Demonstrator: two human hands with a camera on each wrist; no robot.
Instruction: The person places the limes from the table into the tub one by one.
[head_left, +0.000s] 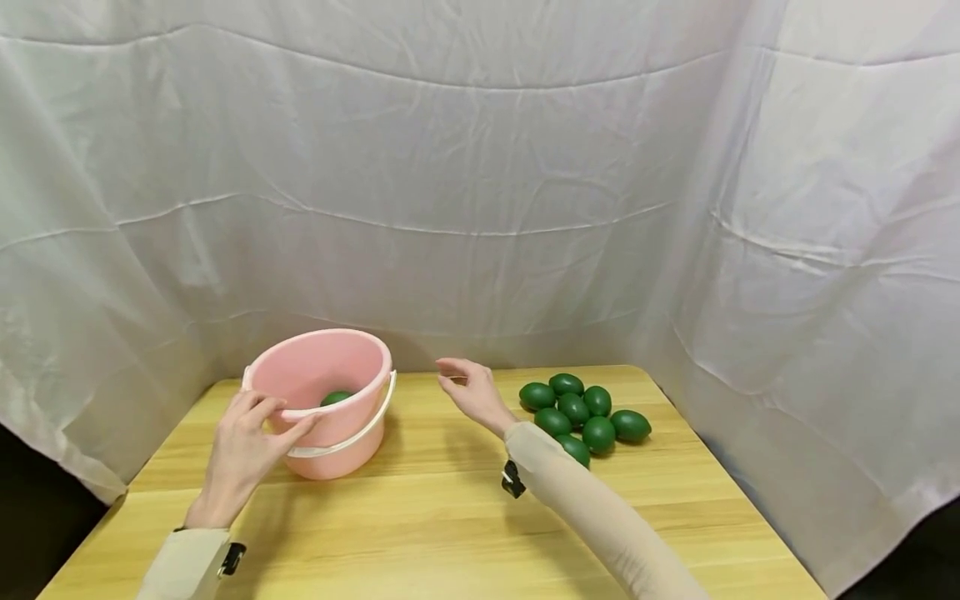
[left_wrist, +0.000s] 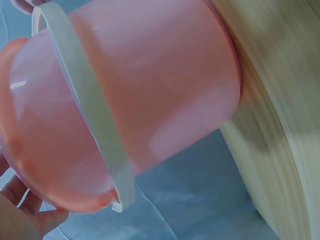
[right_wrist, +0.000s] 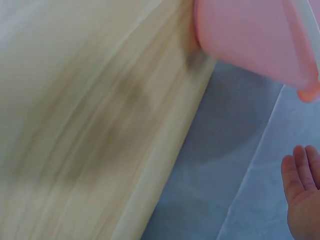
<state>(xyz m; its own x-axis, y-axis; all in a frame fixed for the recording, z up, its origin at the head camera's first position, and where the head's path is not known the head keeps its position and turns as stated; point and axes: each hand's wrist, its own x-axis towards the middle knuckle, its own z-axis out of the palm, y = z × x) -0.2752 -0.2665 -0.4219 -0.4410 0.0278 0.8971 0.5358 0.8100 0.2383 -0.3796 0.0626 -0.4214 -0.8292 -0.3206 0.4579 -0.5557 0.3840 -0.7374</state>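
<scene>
A pink bucket (head_left: 337, 433) with a white handle (head_left: 352, 440) stands upright on the left of the table. My left hand (head_left: 246, 446) holds its near-left rim, thumb against the outside and fingers at the edge; the left wrist view shows this hand (left_wrist: 22, 212) beside the rim too. Inside the bucket lies a dark green oval fruit (head_left: 335, 398), partly hidden by the rim. My right hand (head_left: 476, 393) hovers between bucket and fruit pile, fingers loosely bent around nothing. In the right wrist view, that hand (right_wrist: 302, 195) is apart from the bucket.
Several dark green oval fruits (head_left: 573, 408) lie clustered on the right of the wooden table (head_left: 420, 533), one partly behind my right forearm. A pale cloth (head_left: 450, 183) hangs behind the table and along its sides.
</scene>
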